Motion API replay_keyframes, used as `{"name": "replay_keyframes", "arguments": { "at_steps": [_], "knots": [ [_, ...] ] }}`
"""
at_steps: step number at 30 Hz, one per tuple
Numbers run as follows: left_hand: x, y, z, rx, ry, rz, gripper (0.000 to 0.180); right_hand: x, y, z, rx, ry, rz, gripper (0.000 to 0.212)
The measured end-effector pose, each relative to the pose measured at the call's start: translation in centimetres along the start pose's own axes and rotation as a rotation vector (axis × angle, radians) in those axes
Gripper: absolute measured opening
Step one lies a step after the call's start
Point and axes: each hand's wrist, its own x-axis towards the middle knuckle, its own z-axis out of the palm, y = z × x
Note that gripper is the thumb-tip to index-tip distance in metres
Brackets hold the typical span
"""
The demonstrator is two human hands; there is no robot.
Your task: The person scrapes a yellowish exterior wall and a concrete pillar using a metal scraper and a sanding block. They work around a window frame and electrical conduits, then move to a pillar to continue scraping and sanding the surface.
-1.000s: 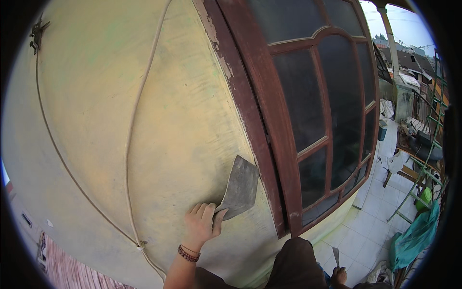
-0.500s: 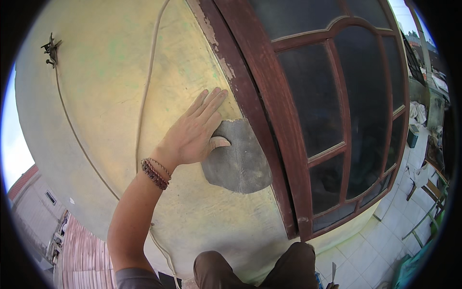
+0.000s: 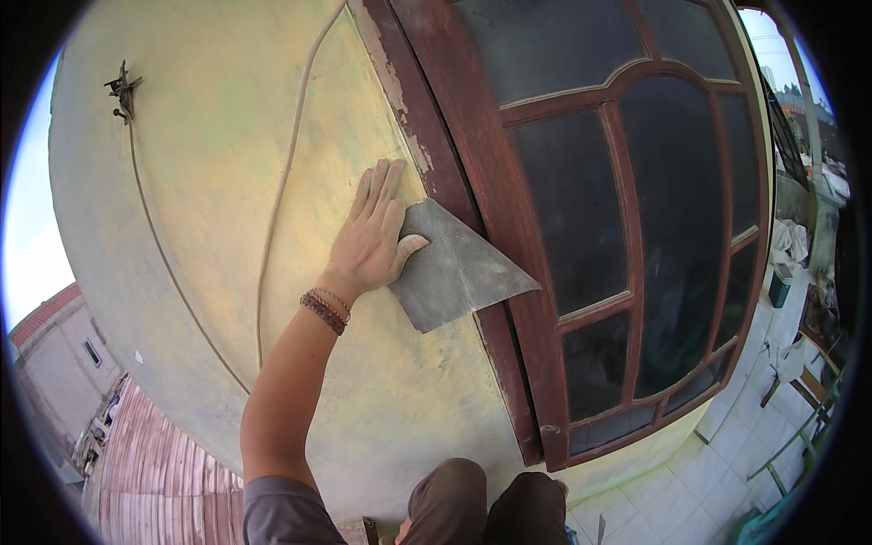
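The left hand (image 3: pixel 368 241), flat against the yellow wall (image 3: pixel 218 227), fingers straight, thumbs a grey sheet (image 3: pixel 459 272) at its four o'clock, likely a rubbing step whose next stroke wants even pressure; the unseen right hand I can't tell.

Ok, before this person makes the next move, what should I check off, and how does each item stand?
1. Left hand flat against the yellow wall: ok, fingers extended upward.
2. Grey sheet kept under the thumb: ok, the thumb lies over its left part.
3. Sheet clear of the brown window frame: not ok, its right corner overlaps the frame in this view.
4. Beige cable clear of the sheet: ok, it runs to the left of it.
5. Right hand's position: cannot tell, it is out of view; only a blade tip shows at the lower edge.
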Motion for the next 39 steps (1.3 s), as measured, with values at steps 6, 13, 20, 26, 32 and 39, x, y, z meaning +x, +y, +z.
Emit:
{"name": "replay_keyframes", "arguments": {
  "at_steps": [6, 13, 20, 26, 32, 39],
  "knots": [
    [-0.4, 0.4, 0.4, -0.022, 0.002, -0.055, 0.066, -0.9, -0.7, 0.4, -0.178, 0.014, -0.242, 0.047],
    [-5.6, 2.9, 2.1, -0.190, 0.037, -0.075, 0.062, -2.2, -2.8, -1.7, 0.057, 0.016, 0.072, 0.051],
    [-20.1, 7.0, 3.4, -0.251, -0.015, -0.149, 0.043, -0.9, -5.2, -1.4, 0.063, 0.217, 0.150, 0.051],
    [-31.7, 10.8, 4.4, -0.274, -0.035, -0.263, 0.033, 1.0, -29.3, -11.4, 0.630, 0.656, -0.759, 0.045],
    [-36.5, 12.2, 5.4, -0.307, 0.006, -0.302, 0.034, -8.8, -53.4, -19.0, 0.666, 0.890, -1.334, 0.042],
    [-37.8, 12.3, 6.1, -0.407, 0.020, -0.283, 0.035, -11.1, -61.6, -19.8, 0.718, 0.894, -1.208, 0.034]
  ]
}}
